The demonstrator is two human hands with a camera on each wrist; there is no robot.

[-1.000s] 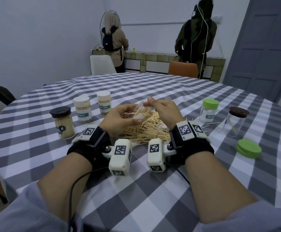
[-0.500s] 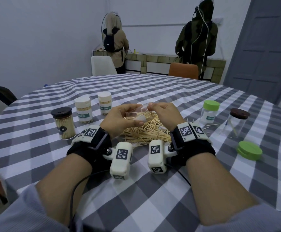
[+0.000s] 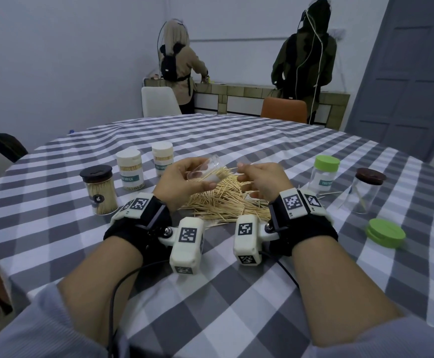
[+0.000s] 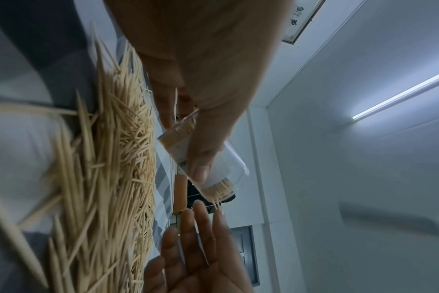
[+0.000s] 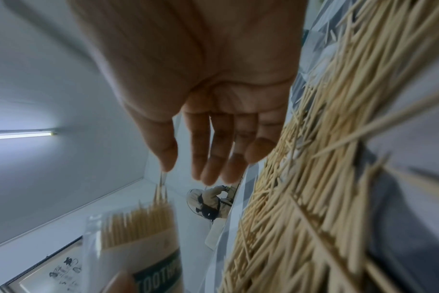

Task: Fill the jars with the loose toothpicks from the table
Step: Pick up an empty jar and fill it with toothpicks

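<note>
1. Left hand grips a clear jar, fingers wrapped round its body. Jar is tipped on its side above the pile, mouth toward the right hand. A bundle of toothpicks sits inside, tips poking past the rim.
2. Right hand: fingers loosely extended and holding nothing in the right wrist view, just beside the jar mouth. The head view hints at a stick or two near the fingertips; too small to tell.
3. Loose toothpicks lie heaped on the bench directly under both hands.
4. Step in hand, as I judge it: feeding picks into the tilted jar. To do it well, keep the jar slanted with its base lower so the sticks slide down. Align each pinch parallel before inserting, and tap the protruding tips level.
5. Risk: tilting the mouth downward would spill the bundle.
6. Bench: round, grey-and-white checked cloth. Capped filled jars stand left; a green-lidded jar and a brown-lidded jar stand right, a loose green lid nearby.
7. Room: pale walls, grey door, two people standing at a tiled counter behind, two chairs.
</note>
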